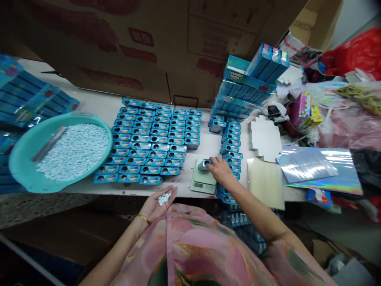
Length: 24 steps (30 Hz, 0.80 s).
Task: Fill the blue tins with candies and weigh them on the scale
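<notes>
My left hand [159,202] lies palm up at the table's front edge, cupping a small pile of pale candies [164,199]. On the right, my right hand [220,170] has its fingers closed at the right end of a small blue box [203,165]. That box rests on a pale green kitchen scale [197,180]; the scale's reading is too small to make out. Rows of similar blue boxes [150,147] with round dark openings stand left of the scale. Another column of blue boxes [232,149] runs beside my right forearm.
A turquoise basin [18,167] at left holds many pale candies and a metallic scoop-like piece. A large cardboard carton [166,47] walls off the back. Stacked display boxes [238,93], white cards [264,139], a cream stack [266,182] and shiny sheets [324,167] occupy the right.
</notes>
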Each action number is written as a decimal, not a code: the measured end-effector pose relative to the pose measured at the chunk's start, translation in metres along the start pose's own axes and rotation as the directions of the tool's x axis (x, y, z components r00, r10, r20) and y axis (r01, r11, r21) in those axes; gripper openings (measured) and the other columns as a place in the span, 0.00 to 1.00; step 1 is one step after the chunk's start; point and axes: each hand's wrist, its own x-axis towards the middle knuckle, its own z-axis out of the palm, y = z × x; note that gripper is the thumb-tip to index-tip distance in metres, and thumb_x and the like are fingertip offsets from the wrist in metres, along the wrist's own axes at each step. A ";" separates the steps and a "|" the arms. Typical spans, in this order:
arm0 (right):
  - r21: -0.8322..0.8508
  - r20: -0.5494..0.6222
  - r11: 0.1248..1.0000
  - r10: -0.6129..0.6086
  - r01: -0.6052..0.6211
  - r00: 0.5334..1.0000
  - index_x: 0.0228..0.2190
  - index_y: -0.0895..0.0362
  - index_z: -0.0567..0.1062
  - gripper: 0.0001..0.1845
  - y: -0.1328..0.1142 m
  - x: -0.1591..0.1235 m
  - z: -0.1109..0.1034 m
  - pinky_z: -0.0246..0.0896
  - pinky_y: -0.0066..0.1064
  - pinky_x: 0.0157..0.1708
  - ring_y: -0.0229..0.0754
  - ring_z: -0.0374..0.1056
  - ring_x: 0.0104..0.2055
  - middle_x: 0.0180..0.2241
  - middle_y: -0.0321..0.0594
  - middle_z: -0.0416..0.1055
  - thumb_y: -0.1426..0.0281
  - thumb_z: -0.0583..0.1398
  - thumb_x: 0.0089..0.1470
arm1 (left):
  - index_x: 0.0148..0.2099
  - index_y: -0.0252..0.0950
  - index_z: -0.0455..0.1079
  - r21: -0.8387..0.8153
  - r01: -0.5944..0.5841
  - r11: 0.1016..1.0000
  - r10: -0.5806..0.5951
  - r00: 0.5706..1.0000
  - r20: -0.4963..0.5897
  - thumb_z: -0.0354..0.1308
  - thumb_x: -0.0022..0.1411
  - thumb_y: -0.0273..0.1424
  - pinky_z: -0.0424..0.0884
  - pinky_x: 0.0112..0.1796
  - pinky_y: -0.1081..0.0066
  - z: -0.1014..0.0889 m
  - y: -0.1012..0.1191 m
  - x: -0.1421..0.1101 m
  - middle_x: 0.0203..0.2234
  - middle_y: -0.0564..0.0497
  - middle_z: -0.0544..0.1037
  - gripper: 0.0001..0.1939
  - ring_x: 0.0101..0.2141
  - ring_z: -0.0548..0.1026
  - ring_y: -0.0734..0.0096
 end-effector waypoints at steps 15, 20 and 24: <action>0.533 -0.294 0.801 0.477 -0.272 0.828 0.36 0.57 0.71 0.11 0.004 -0.067 0.016 0.57 0.33 0.44 0.41 0.63 0.42 0.37 0.42 0.70 0.70 0.51 0.53 | 0.48 0.25 0.64 0.068 0.032 0.997 -0.035 0.999 0.030 0.43 0.56 0.19 0.73 0.35 0.68 0.003 -0.007 -0.004 0.36 0.38 0.75 0.18 0.37 0.74 0.62; 0.538 -0.260 0.795 0.473 -0.280 0.842 0.37 0.56 0.71 0.12 0.001 -0.063 0.016 0.56 0.35 0.45 0.41 0.62 0.44 0.39 0.42 0.69 0.69 0.51 0.53 | 0.50 0.25 0.63 0.044 0.040 0.998 -0.041 0.999 0.029 0.43 0.56 0.19 0.73 0.35 0.67 0.001 -0.008 -0.004 0.37 0.37 0.75 0.19 0.38 0.73 0.61; 0.525 -0.258 0.819 0.411 -0.230 0.874 0.41 0.57 0.69 0.14 -0.001 -0.058 0.017 0.55 0.36 0.46 0.42 0.61 0.45 0.42 0.43 0.68 0.67 0.53 0.52 | 0.48 0.26 0.65 0.050 0.031 0.998 -0.033 0.998 0.047 0.44 0.56 0.19 0.73 0.36 0.66 -0.003 -0.008 -0.001 0.37 0.37 0.74 0.18 0.39 0.73 0.60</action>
